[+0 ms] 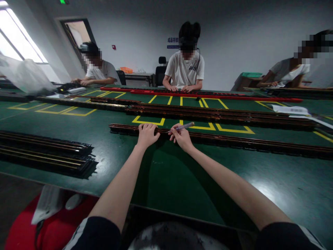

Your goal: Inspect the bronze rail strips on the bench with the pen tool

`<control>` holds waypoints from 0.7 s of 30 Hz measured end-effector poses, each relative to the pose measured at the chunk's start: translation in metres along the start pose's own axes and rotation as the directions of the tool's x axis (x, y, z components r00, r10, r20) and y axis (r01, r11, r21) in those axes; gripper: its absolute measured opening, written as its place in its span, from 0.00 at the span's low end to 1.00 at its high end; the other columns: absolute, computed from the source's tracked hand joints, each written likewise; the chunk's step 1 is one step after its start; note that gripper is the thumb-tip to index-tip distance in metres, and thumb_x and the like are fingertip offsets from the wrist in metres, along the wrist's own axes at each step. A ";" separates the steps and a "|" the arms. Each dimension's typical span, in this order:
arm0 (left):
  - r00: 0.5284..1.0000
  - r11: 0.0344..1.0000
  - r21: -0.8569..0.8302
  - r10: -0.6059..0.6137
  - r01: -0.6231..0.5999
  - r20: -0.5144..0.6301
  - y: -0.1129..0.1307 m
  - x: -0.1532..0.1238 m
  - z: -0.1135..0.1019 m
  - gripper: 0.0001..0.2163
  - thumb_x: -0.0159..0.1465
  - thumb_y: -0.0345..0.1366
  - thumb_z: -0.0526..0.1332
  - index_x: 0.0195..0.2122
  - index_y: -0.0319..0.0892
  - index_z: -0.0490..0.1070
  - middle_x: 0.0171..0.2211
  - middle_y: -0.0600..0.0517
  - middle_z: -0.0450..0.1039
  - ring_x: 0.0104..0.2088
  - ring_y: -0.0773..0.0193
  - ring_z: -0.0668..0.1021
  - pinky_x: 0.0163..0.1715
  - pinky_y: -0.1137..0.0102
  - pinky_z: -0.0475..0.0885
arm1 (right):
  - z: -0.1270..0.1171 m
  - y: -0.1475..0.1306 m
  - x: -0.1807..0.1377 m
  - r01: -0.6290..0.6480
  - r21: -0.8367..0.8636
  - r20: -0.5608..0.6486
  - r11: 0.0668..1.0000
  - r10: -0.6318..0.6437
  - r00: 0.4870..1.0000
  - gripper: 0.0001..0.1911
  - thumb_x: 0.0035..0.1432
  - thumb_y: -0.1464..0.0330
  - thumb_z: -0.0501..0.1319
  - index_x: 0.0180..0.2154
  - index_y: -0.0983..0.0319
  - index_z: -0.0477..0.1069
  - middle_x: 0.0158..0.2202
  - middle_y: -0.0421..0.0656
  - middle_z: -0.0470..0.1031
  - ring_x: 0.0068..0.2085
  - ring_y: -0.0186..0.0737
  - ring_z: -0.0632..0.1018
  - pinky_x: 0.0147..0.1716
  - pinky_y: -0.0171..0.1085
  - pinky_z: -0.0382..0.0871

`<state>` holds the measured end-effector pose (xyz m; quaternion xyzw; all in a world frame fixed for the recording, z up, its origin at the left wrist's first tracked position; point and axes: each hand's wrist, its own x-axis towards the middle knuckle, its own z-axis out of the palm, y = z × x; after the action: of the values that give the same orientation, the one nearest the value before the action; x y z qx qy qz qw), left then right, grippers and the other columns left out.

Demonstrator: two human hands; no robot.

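A long dark strip (234,141) with coppery lines along it lies across the green table in front of me. Near its left end, my left hand (148,134) rests over it, fingers bent across the top and thumb to the right, gripping it. My right hand (182,137) is closed around a slim screwdriver-like tool (185,126) with a translucent handle. The tool slants, its thin tip pointing left and down at the strip between my hands. Whether the tip touches the strip is too small to tell.
More dark strips lie in a bundle (221,114) beyond mine and in stacks (47,156) at left. A red rail (221,95) runs along the far side, where a person (186,69) works. Two other people sit left and right. Yellow tape outlines mark the table (177,187).
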<state>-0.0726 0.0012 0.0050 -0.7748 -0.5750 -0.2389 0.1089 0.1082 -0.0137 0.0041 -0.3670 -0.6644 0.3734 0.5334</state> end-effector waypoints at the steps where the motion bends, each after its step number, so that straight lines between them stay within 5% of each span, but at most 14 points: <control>1: 1.000 1.000 -0.004 0.000 0.000 0.004 0.000 0.000 0.000 0.11 0.60 0.37 0.54 0.41 0.42 0.71 0.44 0.44 0.75 0.48 0.49 0.71 0.51 0.54 0.57 | 0.000 0.001 0.000 0.007 -0.005 -0.007 1.000 -0.007 1.000 0.16 0.58 0.53 0.56 0.32 0.60 0.63 0.27 0.39 0.73 0.21 0.30 0.74 0.14 0.28 0.64; 21: 0.996 0.989 -0.121 0.090 -0.086 0.025 0.006 -0.003 -0.003 0.17 0.61 0.27 0.50 0.48 0.42 0.72 0.47 0.47 0.76 0.50 0.55 0.74 0.54 0.58 0.60 | -0.006 -0.006 -0.009 0.052 -0.128 -0.055 0.990 -0.060 0.997 0.17 0.59 0.52 0.55 0.32 0.60 0.63 0.28 0.42 0.75 0.21 0.32 0.74 0.16 0.30 0.65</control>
<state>-0.0680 -0.0044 0.0065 -0.8081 -0.5264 -0.2563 0.0641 0.1153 -0.0236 0.0071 -0.3922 -0.6807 0.3044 0.5387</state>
